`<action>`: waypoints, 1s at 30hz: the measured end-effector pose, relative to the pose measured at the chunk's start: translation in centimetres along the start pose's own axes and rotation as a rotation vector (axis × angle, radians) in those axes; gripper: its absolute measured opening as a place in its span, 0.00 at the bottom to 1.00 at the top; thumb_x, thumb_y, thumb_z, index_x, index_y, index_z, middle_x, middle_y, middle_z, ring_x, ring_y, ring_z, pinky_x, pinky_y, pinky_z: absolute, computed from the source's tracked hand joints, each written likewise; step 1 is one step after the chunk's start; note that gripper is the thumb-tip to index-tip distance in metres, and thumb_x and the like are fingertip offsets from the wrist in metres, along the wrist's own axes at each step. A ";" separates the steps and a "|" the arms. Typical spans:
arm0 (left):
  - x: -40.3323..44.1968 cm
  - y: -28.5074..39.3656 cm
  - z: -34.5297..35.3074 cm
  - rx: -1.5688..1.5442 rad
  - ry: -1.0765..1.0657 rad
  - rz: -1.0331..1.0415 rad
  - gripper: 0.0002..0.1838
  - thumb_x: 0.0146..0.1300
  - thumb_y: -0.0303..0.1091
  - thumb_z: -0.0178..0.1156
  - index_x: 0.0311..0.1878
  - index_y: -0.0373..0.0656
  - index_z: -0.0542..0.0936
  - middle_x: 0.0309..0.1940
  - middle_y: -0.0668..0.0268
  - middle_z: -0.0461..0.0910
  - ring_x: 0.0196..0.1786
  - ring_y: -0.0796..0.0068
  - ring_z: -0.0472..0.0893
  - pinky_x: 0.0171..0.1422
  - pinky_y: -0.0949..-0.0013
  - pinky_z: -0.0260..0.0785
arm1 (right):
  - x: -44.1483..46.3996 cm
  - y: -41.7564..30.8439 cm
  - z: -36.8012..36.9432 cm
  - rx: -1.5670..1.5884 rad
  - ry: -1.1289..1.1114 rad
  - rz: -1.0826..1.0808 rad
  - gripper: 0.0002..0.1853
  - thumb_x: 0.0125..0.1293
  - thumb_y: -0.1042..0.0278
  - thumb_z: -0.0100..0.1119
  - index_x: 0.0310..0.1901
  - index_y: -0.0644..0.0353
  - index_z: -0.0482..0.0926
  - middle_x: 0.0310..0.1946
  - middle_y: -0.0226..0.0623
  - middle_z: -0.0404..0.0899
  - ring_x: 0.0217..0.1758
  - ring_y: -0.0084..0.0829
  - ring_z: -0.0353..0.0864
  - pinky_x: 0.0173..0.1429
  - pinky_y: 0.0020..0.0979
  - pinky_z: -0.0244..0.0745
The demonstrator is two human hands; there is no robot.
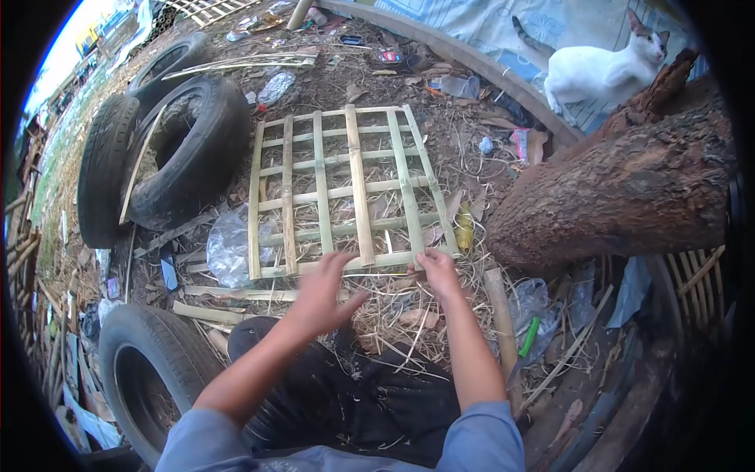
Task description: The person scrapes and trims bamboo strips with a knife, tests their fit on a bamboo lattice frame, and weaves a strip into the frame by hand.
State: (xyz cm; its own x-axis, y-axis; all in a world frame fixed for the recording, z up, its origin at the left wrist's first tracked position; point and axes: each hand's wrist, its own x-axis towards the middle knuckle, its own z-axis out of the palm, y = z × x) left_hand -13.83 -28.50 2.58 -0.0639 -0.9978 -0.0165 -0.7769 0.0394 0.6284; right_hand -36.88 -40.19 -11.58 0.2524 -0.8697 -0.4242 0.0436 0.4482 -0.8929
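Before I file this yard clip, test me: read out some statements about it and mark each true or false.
1. The right hand touches the lattice. True.
2. The left hand is a clenched fist. False: it is open.
3. In the picture, the trunk is right of the lattice. True.
4. The cat is black all over. False: it is mostly white.

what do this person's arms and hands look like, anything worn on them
The left hand and right hand are gloveless, though the left one is blurred. No watch or bracelet can be seen. The left sleeve and right sleeve are greyish blue and short, leaving the forearms bare; no markings can be made out on either sleeve.
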 end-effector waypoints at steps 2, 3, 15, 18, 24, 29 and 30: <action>-5.3 -0.7 -2.6 0.278 0.064 -0.066 0.36 0.55 0.45 0.67 0.64 0.42 0.66 0.62 0.49 0.64 0.66 0.47 0.66 0.73 0.45 0.50 | 1.4 0.4 0.8 -0.036 0.000 -0.012 0.11 0.70 0.70 0.54 0.49 0.67 0.77 0.31 0.37 0.83 0.30 0.27 0.84 0.31 0.25 0.79; -7.7 -1.6 -3.2 0.384 0.077 -0.136 0.36 0.54 0.45 0.68 0.64 0.43 0.66 0.63 0.50 0.64 0.67 0.48 0.65 0.75 0.42 0.44 | 1.8 0.6 1.1 -0.027 0.002 -0.006 0.11 0.70 0.70 0.54 0.49 0.67 0.77 0.31 0.37 0.83 0.30 0.27 0.84 0.31 0.25 0.79; -11.5 -5.1 -0.6 0.517 0.121 -0.127 0.13 0.49 0.42 0.65 0.35 0.46 0.79 0.41 0.66 0.77 0.51 0.67 0.76 0.76 0.45 0.41 | 3.6 0.5 2.6 -0.116 0.123 0.099 0.13 0.69 0.63 0.56 0.47 0.66 0.76 0.28 0.38 0.82 0.26 0.27 0.84 0.22 0.24 0.76; -11.6 -5.2 -0.5 0.538 0.134 -0.121 0.12 0.50 0.43 0.64 0.34 0.47 0.79 0.39 0.67 0.78 0.51 0.67 0.76 0.75 0.45 0.42 | 3.7 0.9 2.7 -0.116 0.117 0.092 0.16 0.69 0.61 0.58 0.49 0.66 0.76 0.28 0.38 0.82 0.26 0.27 0.84 0.22 0.24 0.76; -11.8 -5.7 -0.6 0.531 0.129 -0.088 0.11 0.53 0.43 0.62 0.31 0.47 0.78 0.37 0.67 0.77 0.48 0.67 0.76 0.74 0.45 0.44 | 3.3 0.7 2.4 -0.100 0.123 0.083 0.18 0.67 0.64 0.60 0.52 0.66 0.73 0.29 0.38 0.82 0.26 0.27 0.83 0.23 0.26 0.77; -12.0 -5.8 -0.7 0.514 0.144 -0.076 0.10 0.53 0.43 0.62 0.31 0.48 0.78 0.35 0.67 0.76 0.46 0.68 0.76 0.73 0.46 0.45 | 3.0 1.2 1.9 -0.101 0.140 0.087 0.16 0.68 0.67 0.57 0.53 0.66 0.73 0.32 0.38 0.82 0.28 0.27 0.83 0.25 0.27 0.78; -12.0 -5.9 -0.7 0.509 0.159 -0.071 0.09 0.52 0.42 0.63 0.29 0.48 0.78 0.34 0.68 0.76 0.46 0.68 0.77 0.73 0.47 0.45 | 2.9 1.4 1.8 -0.080 0.147 0.104 0.16 0.68 0.67 0.57 0.53 0.66 0.73 0.33 0.39 0.82 0.29 0.28 0.83 0.25 0.27 0.78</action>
State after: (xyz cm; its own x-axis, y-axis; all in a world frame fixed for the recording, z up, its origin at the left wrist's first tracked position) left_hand -8.08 -16.78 -0.41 0.0649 -0.9931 0.0976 -0.9838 -0.0473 0.1728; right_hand -34.37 -41.73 -13.84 0.1073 -0.8429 -0.5272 -0.0534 0.5246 -0.8497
